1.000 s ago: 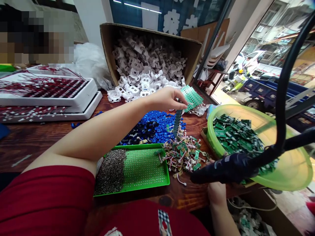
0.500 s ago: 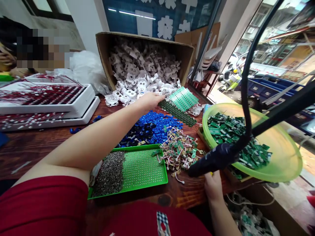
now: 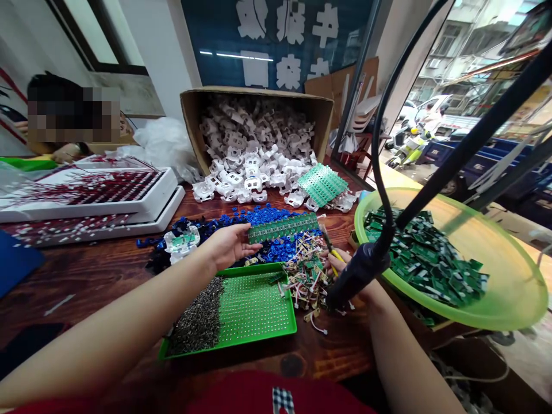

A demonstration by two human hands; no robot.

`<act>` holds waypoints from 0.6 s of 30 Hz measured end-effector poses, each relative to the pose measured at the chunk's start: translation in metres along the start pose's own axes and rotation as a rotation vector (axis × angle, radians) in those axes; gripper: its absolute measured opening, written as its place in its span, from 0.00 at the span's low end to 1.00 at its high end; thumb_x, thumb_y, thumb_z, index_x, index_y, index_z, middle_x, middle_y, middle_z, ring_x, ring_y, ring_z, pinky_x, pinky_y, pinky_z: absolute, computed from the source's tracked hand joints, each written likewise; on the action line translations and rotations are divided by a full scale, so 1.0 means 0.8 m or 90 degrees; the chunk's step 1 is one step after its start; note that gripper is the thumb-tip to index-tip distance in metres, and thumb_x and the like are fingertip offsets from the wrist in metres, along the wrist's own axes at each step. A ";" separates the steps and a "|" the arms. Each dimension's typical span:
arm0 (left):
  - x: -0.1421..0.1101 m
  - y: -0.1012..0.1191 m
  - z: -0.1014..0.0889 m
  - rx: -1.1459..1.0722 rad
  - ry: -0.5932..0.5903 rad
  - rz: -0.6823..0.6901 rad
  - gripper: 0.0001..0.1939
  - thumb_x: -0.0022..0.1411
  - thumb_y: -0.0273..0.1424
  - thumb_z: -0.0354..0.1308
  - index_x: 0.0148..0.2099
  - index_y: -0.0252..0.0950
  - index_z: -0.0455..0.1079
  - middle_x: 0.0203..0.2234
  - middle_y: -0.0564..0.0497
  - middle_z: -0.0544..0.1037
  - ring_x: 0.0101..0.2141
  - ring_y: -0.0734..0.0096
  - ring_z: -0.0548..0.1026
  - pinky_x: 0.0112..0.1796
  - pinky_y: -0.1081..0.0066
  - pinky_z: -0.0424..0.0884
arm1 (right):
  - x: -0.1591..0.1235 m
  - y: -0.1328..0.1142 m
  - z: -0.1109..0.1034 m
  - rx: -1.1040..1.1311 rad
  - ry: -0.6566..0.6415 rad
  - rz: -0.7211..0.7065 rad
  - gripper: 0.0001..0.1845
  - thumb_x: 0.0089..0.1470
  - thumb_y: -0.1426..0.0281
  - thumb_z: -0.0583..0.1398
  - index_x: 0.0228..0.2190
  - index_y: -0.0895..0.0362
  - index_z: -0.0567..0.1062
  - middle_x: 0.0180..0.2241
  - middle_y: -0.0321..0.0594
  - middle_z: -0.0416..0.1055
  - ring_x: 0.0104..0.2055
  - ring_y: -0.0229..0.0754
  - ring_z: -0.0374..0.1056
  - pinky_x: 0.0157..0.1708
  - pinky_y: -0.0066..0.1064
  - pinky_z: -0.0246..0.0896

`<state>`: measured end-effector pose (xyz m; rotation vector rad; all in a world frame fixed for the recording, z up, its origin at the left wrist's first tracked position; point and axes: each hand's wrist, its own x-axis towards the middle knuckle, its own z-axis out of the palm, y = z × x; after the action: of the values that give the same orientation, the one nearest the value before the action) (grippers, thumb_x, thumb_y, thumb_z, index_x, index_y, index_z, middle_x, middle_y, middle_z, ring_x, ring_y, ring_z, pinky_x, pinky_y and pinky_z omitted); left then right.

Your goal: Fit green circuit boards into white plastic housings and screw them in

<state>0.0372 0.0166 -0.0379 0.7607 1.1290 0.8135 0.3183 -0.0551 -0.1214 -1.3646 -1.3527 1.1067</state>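
Note:
My left hand (image 3: 230, 246) grips the left end of a long green circuit board panel (image 3: 282, 228), held above the blue plastic parts (image 3: 276, 251). In my right hand (image 3: 340, 261) is a slim yellow-handled tool (image 3: 335, 253); its tip points up near the panel's right end, and its kind is unclear. A black electric screwdriver (image 3: 356, 276) hangs in front of that hand and hides part of it. Below the panel lies a heap of small boards with wires (image 3: 310, 276). Behind it is a stack of light green board panels (image 3: 323, 185).
A green tray (image 3: 259, 305) holds many small screws (image 3: 196, 316). At the right stands a yellow-green basin (image 3: 509, 287) of cut boards. A cardboard box (image 3: 192, 123) spills white plastic housings (image 3: 259, 138). White foam trays (image 3: 159, 198) with red wires lie left; a person sits behind them.
My left hand has brought the green panel back from the stack, closer and level. My right hand has risen from the table edge with the yellow-handled tool. A white housing now shows at left.

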 end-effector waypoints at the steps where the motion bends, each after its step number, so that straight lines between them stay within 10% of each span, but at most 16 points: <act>1: -0.005 -0.003 -0.003 -0.013 0.002 -0.004 0.05 0.60 0.27 0.48 0.34 0.33 0.63 0.24 0.47 0.75 0.22 0.67 0.77 0.22 0.71 0.73 | 0.002 -0.003 0.002 0.006 -0.026 0.009 0.16 0.56 0.64 0.54 0.44 0.60 0.67 0.43 0.43 0.65 0.41 0.39 0.65 0.40 0.37 0.65; 18: -0.069 -0.044 0.006 -0.127 -0.063 0.046 0.14 0.64 0.33 0.43 0.45 0.33 0.65 0.34 0.41 0.77 0.32 0.61 0.78 0.34 0.66 0.74 | -0.007 -0.032 0.020 -0.133 -0.005 -0.023 0.21 0.45 0.51 0.56 0.21 0.57 0.65 0.19 0.34 0.60 0.22 0.34 0.55 0.24 0.28 0.53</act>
<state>0.0354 -0.0489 -0.0414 0.6705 0.9215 0.9249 0.2973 -0.0605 -0.0996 -1.4801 -1.5265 0.9682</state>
